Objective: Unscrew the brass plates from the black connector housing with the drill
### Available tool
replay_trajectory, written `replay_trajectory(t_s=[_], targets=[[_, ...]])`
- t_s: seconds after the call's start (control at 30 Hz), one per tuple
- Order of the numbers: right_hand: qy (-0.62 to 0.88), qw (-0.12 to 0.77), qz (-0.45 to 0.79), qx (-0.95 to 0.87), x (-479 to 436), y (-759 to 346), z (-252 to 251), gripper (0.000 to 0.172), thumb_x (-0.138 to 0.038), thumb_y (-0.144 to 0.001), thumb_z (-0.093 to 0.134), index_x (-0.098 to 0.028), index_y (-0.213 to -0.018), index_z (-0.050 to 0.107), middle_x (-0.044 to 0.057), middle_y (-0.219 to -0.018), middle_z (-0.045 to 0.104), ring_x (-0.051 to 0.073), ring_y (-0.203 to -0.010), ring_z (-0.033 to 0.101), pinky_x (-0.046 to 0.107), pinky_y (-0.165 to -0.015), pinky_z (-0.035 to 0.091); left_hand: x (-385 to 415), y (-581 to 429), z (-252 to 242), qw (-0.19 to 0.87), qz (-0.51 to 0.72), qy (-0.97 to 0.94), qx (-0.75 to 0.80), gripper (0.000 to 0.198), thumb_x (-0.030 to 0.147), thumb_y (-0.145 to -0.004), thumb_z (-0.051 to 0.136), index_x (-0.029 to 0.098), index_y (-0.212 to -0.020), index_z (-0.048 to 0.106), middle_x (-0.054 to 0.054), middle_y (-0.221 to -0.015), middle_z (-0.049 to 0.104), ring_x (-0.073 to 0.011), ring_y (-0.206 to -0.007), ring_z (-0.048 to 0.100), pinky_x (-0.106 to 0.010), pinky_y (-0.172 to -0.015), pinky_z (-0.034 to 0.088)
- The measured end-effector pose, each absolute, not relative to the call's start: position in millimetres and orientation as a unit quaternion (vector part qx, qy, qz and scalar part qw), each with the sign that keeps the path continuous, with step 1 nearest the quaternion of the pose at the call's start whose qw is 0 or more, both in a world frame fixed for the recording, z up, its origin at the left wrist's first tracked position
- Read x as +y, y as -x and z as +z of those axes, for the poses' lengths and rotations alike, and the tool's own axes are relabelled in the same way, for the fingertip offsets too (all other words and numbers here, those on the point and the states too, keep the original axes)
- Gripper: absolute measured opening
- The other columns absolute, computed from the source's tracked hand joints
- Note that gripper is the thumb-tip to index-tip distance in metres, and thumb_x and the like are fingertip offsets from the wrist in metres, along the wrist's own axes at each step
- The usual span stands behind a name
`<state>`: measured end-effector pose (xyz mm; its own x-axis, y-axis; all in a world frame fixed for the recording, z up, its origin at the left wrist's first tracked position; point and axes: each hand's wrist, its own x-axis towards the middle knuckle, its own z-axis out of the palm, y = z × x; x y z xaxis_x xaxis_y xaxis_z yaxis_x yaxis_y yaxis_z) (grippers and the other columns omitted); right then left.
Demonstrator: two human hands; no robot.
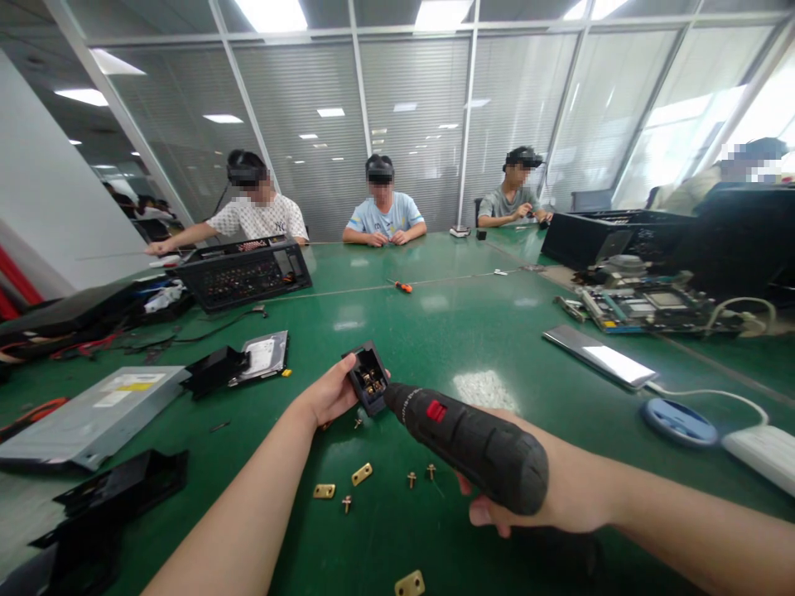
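Observation:
My left hand (332,391) grips a small black terminal box (368,377), tilted, with brass-coloured screws and contacts inside. In my right hand (497,513) is a black cordless drill (472,447) with a red switch on top. Its front end is right at the box's near right edge; the bit's tip is hidden. Below the box lie brass plates (362,473), (324,491) with two holes each, and another brass plate (410,583) at the bottom edge. Several loose screws (347,503) rest on the green table around them.
An optical drive (93,414), a hard disk (264,356) and black plastic parts lie left. An orange screwdriver (402,287) lies mid-table. To the right are a phone (599,356) with a white cable, a blue round case (679,421) and a circuit board (658,302). Several people sit opposite.

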<state>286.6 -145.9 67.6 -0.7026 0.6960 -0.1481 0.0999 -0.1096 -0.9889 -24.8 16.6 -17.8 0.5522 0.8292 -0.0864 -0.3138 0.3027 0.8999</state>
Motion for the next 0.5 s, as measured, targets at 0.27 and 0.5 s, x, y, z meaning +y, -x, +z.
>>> replay_trajectory(t_s=[0.27, 0.5], targets=[[0.317, 0.243, 0.682, -0.613, -147.7, -285.4, 64.6, 0.107, -0.024, -0.067, 0.096, -0.027, -0.157, 0.039, 0.002, -0.098, 0.066, 0.008, -0.06, 0.063, 0.02, -0.053, 0.056, 15.2, 23.2, -15.9, 0.754, 0.377, -0.455, 0.287, 0.065, 0.062, -0.081, 0.079, 0.009, -0.117, 0.07, -0.022, -0.115, 0.077, -0.0319, -0.105, 0.075, -0.047, -0.107, 0.05], [0.333, 0.225, 0.67, -0.624, -148.9, -288.0, 63.6, 0.115, -0.027, -0.072, 0.095, -0.027, -0.165, 0.027, -0.001, -0.089, 0.065, 0.01, -0.059, 0.064, 0.021, -0.052, 0.055, 16.7, 23.3, -18.4, 0.761, 0.384, -0.448, 0.269, 0.059, 0.057, -0.085, 0.077, 0.01, -0.119, 0.069, -0.021, -0.115, 0.077, -0.0314, -0.106, 0.075, -0.049, -0.109, 0.048]])
